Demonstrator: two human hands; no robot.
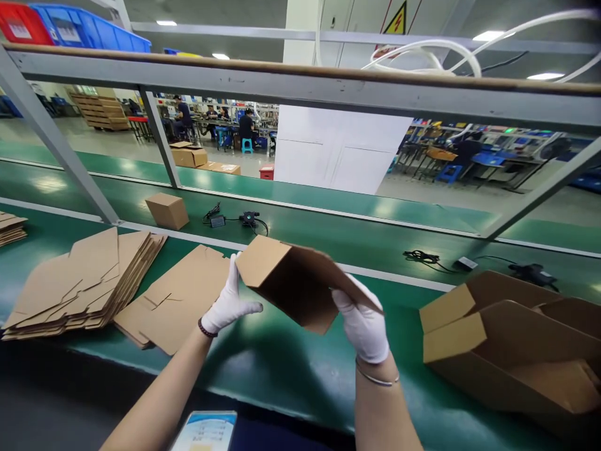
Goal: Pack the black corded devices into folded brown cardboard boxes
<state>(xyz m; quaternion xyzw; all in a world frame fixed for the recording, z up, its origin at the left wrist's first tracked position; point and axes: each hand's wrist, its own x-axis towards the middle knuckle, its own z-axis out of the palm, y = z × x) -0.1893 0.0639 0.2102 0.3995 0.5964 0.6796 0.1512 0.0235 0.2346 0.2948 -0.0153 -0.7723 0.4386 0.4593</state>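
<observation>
A cardboard box [291,282], partly folded up, is held tilted above the green work surface, its open side facing me. My right hand [364,322], in a white glove, is closed on the long flap at the box's right side. My left hand [230,304], gloved too, has its fingers stretched up against the box's left edge, the thumb spread away from it. Flat cardboard blanks [183,300] lie beside my left hand, and a thick stack of blanks [89,275] is farther left. Opened cardboard boxes [511,344] stand at the right.
Behind the work surface runs a green conveyor belt [310,235]. It carries a small closed box [167,211], an adapter with a cable [217,220], a black device [248,218] and another corded device [533,274]. A metal shelf frame [300,84] crosses overhead, bearing blue bins [89,28].
</observation>
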